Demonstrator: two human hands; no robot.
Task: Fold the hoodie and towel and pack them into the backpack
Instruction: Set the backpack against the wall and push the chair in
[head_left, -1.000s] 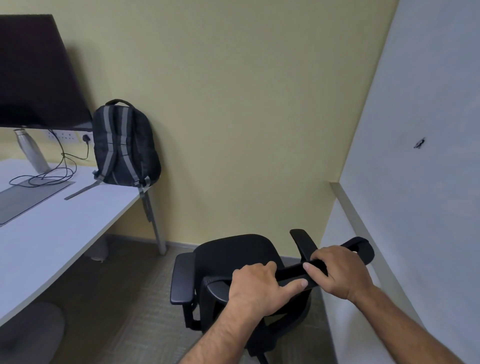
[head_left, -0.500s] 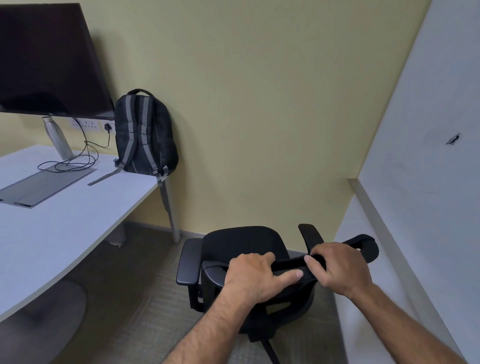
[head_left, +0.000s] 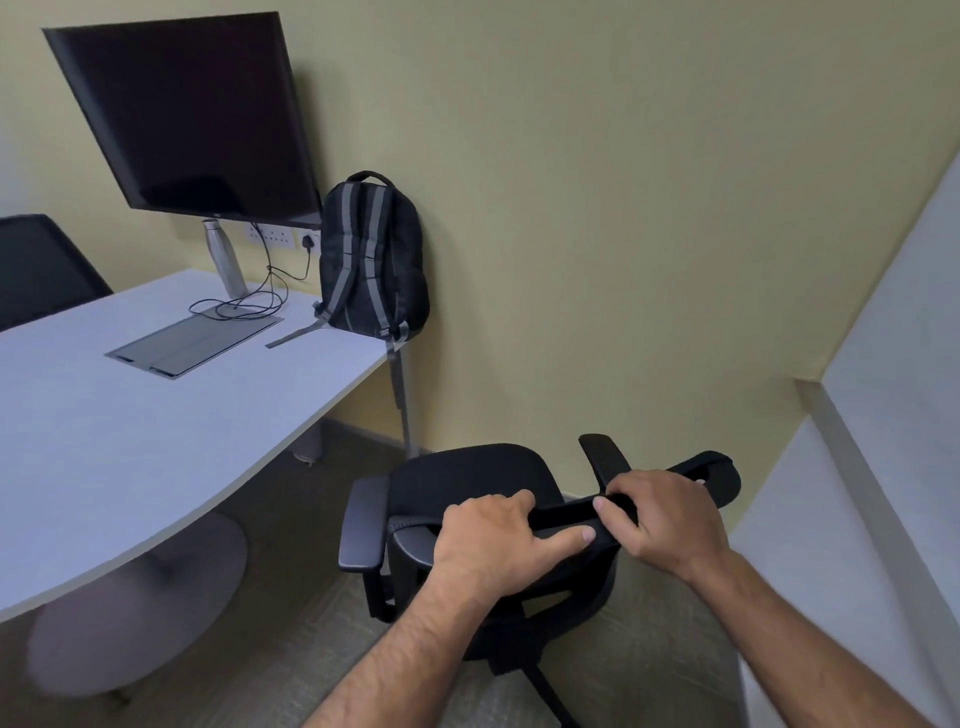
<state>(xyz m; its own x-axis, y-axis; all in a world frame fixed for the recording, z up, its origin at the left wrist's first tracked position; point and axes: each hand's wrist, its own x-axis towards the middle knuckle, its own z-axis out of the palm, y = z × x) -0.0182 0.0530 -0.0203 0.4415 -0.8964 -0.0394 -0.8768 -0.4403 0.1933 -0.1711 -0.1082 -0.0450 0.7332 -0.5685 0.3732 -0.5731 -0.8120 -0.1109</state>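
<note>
Yellow walls frame a white bench (head_left: 130, 415) where the backpack (head_left: 374, 260) stands upright against the wall beside a monitor (head_left: 192, 114). Well apart, both hands grip a black chair's (head_left: 467, 478) top edge: left hand (head_left: 498, 545) fingers curled over it, right hand (head_left: 670, 519) fingers wrapped around.

I'm in a small office: a monitor (head_left: 192, 114) over a white desk (head_left: 130, 426), wall sockets (head_left: 275, 235) (one plugged), a swivel chair (head_left: 478, 488).
</note>
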